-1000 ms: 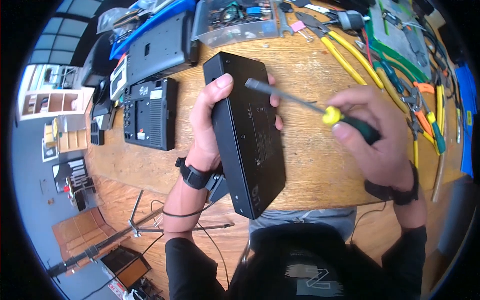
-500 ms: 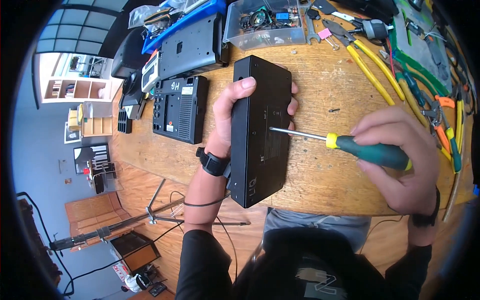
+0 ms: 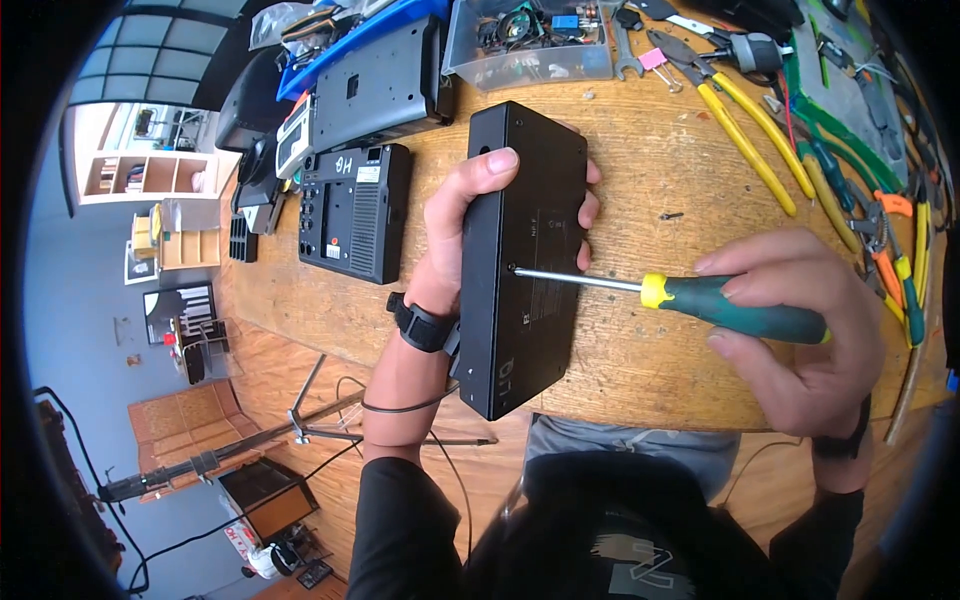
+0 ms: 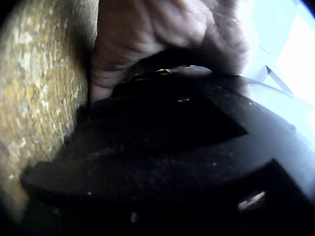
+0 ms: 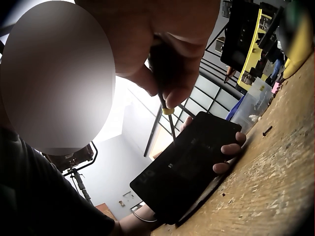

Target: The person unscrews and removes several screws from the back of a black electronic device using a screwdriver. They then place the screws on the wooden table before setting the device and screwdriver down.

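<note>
A black box-shaped device housing [image 3: 535, 180] stands tilted above the table with its labelled face toward my right. My left hand [image 3: 452, 215] grips it, thumb on the near edge and fingertips round the far side. My right hand [image 3: 835, 345] holds a screwdriver [image 3: 700, 298] with a green and yellow handle. The screwdriver's tip is right at a small screw hole beside the label, near the housing's left edge. In the right wrist view the shaft meets the housing [image 5: 197, 157] face. The housing's dark underside [image 4: 147, 147] fills much of the left wrist view below the palm.
A loose screw [image 3: 671, 215] lies on the wooden table [image 3: 640, 370]. Another black device [image 3: 355, 220] and a larger black panel [image 3: 375, 85] are at left. A clear parts bin [image 3: 530, 70] stands behind. Yellow-handled cutters [image 3: 750, 140] and several other tools lie at right.
The screwdriver has come down from above the housing, its tip sliding left across the face to the screw hole. The right hand has regripped the handle. The left hand keeps its hold.
</note>
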`<control>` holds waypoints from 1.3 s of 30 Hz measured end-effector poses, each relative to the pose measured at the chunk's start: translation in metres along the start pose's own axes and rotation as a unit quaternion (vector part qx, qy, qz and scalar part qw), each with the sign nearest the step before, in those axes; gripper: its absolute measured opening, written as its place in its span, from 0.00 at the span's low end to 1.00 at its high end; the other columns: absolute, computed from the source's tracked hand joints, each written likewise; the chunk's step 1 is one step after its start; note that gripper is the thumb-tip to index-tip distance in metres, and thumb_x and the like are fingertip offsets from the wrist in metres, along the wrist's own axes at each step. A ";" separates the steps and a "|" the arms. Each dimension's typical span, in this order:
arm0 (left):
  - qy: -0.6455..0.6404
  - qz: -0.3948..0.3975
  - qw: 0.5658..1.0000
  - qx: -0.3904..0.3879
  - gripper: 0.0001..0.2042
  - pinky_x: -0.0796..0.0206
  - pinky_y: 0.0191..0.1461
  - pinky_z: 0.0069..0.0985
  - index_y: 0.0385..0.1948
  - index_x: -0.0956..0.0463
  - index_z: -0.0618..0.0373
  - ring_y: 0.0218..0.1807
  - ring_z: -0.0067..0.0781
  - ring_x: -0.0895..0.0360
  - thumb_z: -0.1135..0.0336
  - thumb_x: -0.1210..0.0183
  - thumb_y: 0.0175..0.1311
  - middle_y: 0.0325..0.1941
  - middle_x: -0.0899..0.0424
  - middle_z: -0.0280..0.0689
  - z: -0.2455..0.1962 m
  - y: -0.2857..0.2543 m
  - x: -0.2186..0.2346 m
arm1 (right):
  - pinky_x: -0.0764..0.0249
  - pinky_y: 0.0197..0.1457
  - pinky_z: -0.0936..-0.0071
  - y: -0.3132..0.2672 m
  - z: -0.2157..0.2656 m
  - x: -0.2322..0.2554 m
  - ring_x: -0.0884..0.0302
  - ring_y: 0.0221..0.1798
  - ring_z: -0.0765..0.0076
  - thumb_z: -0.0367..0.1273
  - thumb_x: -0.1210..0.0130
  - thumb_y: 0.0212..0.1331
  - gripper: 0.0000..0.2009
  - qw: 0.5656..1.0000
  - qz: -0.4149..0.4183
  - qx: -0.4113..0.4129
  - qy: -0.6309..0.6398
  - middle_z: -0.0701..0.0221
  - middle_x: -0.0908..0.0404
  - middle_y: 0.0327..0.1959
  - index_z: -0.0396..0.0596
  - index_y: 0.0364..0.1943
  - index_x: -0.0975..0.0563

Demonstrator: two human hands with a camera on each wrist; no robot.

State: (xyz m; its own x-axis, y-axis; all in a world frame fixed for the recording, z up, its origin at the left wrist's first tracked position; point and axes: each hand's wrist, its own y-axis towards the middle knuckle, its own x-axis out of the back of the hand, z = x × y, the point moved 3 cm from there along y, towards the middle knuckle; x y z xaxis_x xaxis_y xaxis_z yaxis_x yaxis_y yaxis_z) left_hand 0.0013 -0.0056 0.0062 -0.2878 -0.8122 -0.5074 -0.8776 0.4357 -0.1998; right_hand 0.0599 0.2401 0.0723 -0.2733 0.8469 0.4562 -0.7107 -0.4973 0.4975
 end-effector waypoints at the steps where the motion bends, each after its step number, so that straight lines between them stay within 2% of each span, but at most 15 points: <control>1: 0.006 0.007 1.000 0.003 0.39 0.16 0.38 0.42 0.62 0.32 0.68 0.44 0.44 0.20 0.38 0.44 0.61 0.52 0.23 0.53 0.000 0.000 0.001 | 0.19 0.51 0.67 0.000 -0.001 0.000 0.14 0.46 0.57 0.13 0.35 0.45 0.23 1.000 0.002 0.001 -0.001 0.50 0.16 0.47 0.40 0.47 0.26; 9: 0.013 0.018 1.000 0.017 0.39 0.16 0.39 0.42 0.62 0.32 0.68 0.44 0.44 0.19 0.38 0.44 0.62 0.52 0.22 0.53 -0.001 -0.001 0.005 | 0.19 0.52 0.67 -0.003 -0.001 0.002 0.16 0.48 0.57 0.14 0.37 0.46 0.22 1.000 0.012 -0.002 -0.003 0.50 0.18 0.49 0.41 0.48 0.26; 12: 0.015 -0.002 1.000 -0.003 0.39 0.16 0.39 0.42 0.62 0.32 0.68 0.45 0.44 0.18 0.38 0.44 0.62 0.52 0.22 0.53 -0.001 -0.002 0.001 | 0.19 0.52 0.67 -0.004 -0.003 0.001 0.16 0.48 0.58 0.14 0.37 0.47 0.22 1.000 0.008 0.005 -0.007 0.50 0.19 0.49 0.40 0.49 0.27; 15: -0.019 -0.006 1.000 -0.011 0.33 0.17 0.41 0.40 0.53 0.25 0.71 0.42 0.42 0.17 0.42 0.48 0.66 0.46 0.19 0.50 0.000 -0.003 -0.001 | 0.20 0.53 0.67 -0.004 -0.005 0.000 0.16 0.48 0.58 0.14 0.38 0.48 0.22 1.000 0.004 0.004 -0.004 0.50 0.19 0.49 0.40 0.49 0.27; 33: -0.036 0.021 0.999 -0.013 0.31 0.17 0.42 0.42 0.54 0.26 0.71 0.45 0.42 0.18 0.45 0.47 0.67 0.50 0.20 0.50 -0.002 -0.003 -0.001 | 0.20 0.52 0.68 -0.004 -0.007 -0.001 0.17 0.46 0.59 0.16 0.38 0.50 0.21 1.000 0.007 0.008 -0.015 0.51 0.19 0.48 0.41 0.49 0.27; 36: 0.004 -0.004 1.000 -0.002 0.39 0.16 0.39 0.43 0.62 0.31 0.69 0.44 0.45 0.18 0.38 0.45 0.62 0.51 0.21 0.54 -0.001 -0.002 0.001 | 0.20 0.51 0.68 -0.003 -0.005 -0.001 0.16 0.46 0.58 0.16 0.37 0.48 0.22 0.999 0.018 0.019 -0.027 0.53 0.19 0.48 0.43 0.49 0.27; 39: -0.048 0.020 0.999 -0.014 0.32 0.17 0.41 0.42 0.53 0.26 0.72 0.45 0.41 0.18 0.44 0.48 0.67 0.49 0.19 0.50 -0.001 -0.002 0.000 | 0.20 0.50 0.67 0.001 0.000 0.000 0.16 0.45 0.57 0.15 0.36 0.48 0.22 0.998 0.038 0.022 -0.035 0.54 0.19 0.48 0.46 0.48 0.26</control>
State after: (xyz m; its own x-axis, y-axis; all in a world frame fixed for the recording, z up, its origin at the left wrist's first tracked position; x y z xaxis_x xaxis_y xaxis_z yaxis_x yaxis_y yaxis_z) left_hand 0.0027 -0.0072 0.0078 -0.2861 -0.7532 -0.5923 -0.8773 0.4545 -0.1543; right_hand 0.0591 0.2394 0.0724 -0.2782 0.7924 0.5429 -0.6600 -0.5683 0.4913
